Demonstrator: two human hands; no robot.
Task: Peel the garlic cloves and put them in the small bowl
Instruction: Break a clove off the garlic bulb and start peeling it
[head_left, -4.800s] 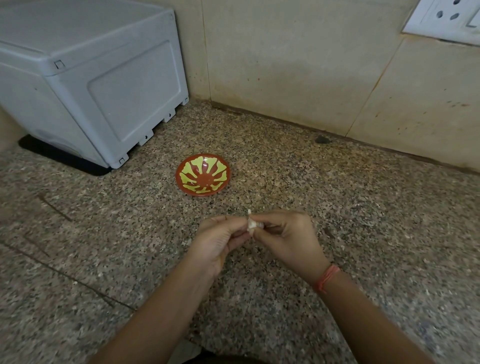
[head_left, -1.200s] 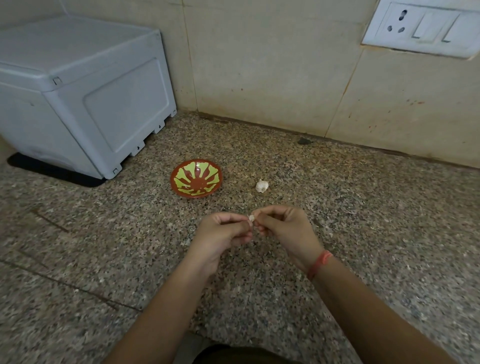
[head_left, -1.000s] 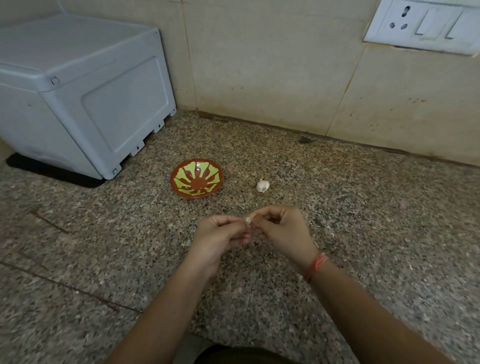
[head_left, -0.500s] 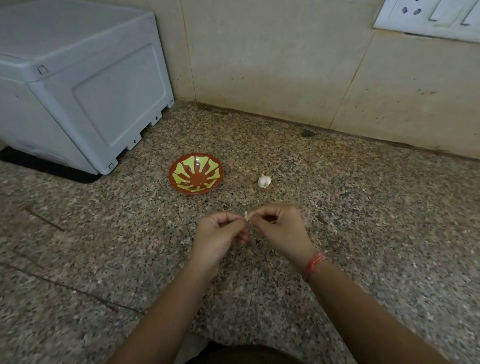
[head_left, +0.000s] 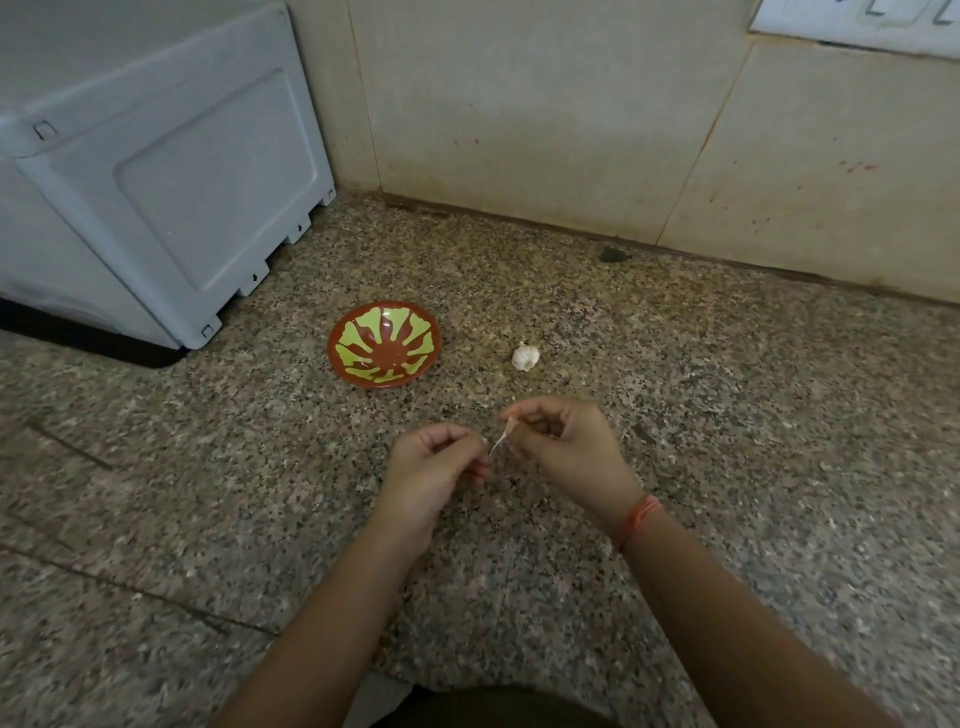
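One clove (head_left: 511, 425) pinched in right hand (head_left: 566, 452), left hand (head_left: 436, 467) tugging its skin (head_left: 497, 445); one bowl (head_left: 384, 358) at 11 o'clock, one garlic (head_left: 525, 357) at 12.

Granite counter (head_left: 727, 467): bowl (head_left: 384, 344), garlic (head_left: 525, 358), grey box (head_left: 156, 171)

Grey box (head_left: 156, 171) stands on black mat (head_left: 130, 353) at left rear of granite counter (head_left: 753, 415); tiled wall (head_left: 519, 104) carries switch plate (head_left: 857, 23); dark speck (head_left: 613, 254) lies near wall base.
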